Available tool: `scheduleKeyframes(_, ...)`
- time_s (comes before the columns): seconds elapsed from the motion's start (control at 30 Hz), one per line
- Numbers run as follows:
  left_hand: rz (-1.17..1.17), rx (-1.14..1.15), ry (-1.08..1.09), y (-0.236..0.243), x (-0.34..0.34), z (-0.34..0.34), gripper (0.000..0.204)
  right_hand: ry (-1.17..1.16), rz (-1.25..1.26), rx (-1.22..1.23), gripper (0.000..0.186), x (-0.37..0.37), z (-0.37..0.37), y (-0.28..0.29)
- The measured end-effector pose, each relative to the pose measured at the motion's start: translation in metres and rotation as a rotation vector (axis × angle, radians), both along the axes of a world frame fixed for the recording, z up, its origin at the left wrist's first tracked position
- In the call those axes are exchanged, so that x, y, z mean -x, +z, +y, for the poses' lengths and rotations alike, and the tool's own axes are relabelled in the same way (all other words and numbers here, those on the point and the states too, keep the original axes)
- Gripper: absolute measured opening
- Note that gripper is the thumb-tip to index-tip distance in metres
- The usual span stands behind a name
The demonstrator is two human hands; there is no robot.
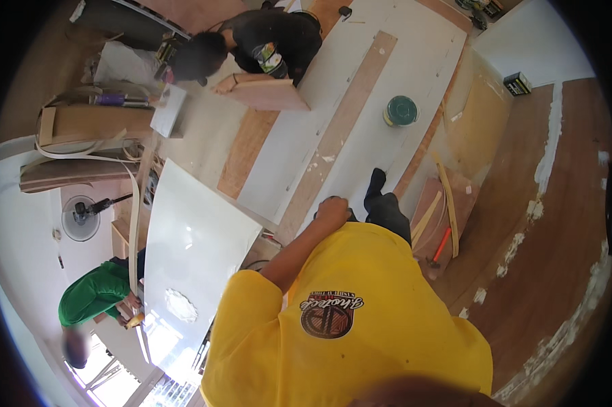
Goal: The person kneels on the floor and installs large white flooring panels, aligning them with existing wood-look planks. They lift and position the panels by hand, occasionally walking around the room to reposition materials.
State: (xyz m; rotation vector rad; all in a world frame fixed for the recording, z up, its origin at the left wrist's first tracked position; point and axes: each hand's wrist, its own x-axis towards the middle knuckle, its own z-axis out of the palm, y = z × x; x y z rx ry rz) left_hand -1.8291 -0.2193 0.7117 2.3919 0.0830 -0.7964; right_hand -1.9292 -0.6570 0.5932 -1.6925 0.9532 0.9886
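My left arm comes out of a yellow sleeve and reaches forward. At its end my left hand (332, 211) rests by my dark trouser leg, its back up and its fingers bent down out of sight. Whether anything is in it cannot be made out. My right hand is out of view behind my yellow shirt (387, 292). Near my left hand lie the white panel (353, 163) and a long reddish-brown wooden strip (340, 136) on top of it. Ahead of my left hand, my foot in a black sock (376, 183) rests on the white panel.
A green-lidded bucket (401, 111) stands on the panel. Ahead, a person in black (279, 41) holds a wooden board (268, 93). At left, a person in green (99, 292) works beside a glossy white sheet (190, 251). A red-handled hammer (441, 245) lies on a board at right.
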Motion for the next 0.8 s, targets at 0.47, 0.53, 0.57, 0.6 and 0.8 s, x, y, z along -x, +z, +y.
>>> scheduleKeyframes(0.47,0.255,0.16,0.225,0.011,-0.068,-0.016,0.033,0.244,-0.507,0.143,0.034,-0.344,-0.024,0.019)
scheduleKeyframes(0.53,0.138,0.229,0.39,0.006,-0.073,-0.004,0.032,0.323,-0.437,0.123,0.036,-0.342,0.004,0.029)
scheduleKeyframes(0.57,0.094,0.249,0.472,0.001,-0.074,0.002,0.032,0.369,-0.404,0.051,0.037,-0.336,0.018,0.033)
scheduleKeyframes(0.6,0.056,0.219,0.582,-0.006,-0.076,0.008,0.031,0.511,-0.369,0.095,0.037,-0.33,0.032,0.034)
scheduleKeyframes(0.8,0.083,0.036,0.584,-0.05,-0.069,0.033,0.026,0.728,-0.247,0.052,0.033,-0.289,0.066,0.028)
